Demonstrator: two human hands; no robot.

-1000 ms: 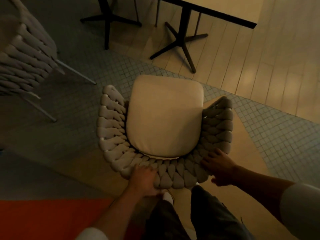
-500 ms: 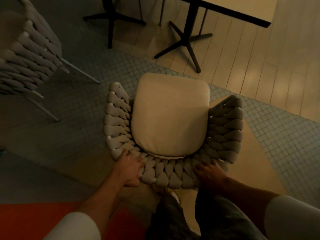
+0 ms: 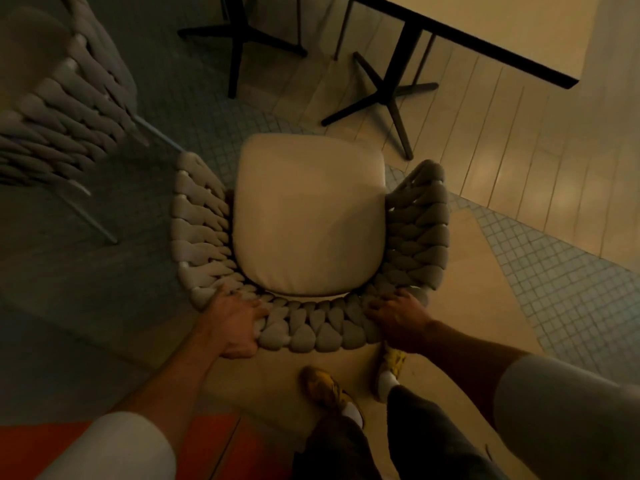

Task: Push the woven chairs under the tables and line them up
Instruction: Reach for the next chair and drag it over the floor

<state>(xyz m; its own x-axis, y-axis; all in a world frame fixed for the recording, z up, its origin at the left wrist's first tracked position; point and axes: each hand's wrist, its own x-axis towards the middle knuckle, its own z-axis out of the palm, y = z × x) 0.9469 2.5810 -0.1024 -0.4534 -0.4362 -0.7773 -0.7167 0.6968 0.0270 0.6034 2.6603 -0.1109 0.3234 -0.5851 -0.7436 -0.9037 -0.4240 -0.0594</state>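
Observation:
A woven chair (image 3: pixel 419 244) with a cream seat cushion (image 3: pixel 308 220) stands in front of me, its curved back toward me. My left hand (image 3: pixel 235 323) grips the back's woven rim at its left rear. At the right rear, my right hand (image 3: pixel 398 317) grips the rim too. The chair's front faces a table (image 3: pixel 485 32) with a black edge and a black cross foot (image 3: pixel 388 95) at the upper right. The front of the seat is close to that foot, short of the tabletop.
A second woven chair (image 3: pixel 59 109) on thin metal legs stands at the upper left. Another black table foot (image 3: pixel 239 36) is at the top centre. My two shoes (image 3: pixel 325 386) are just behind the chair. An orange floor patch (image 3: pixel 207 445) lies at the lower left.
The chair has moved forward toward the table foot. My left hand shifted left along the back rim, and my right hand moved in onto the rim's right rear.

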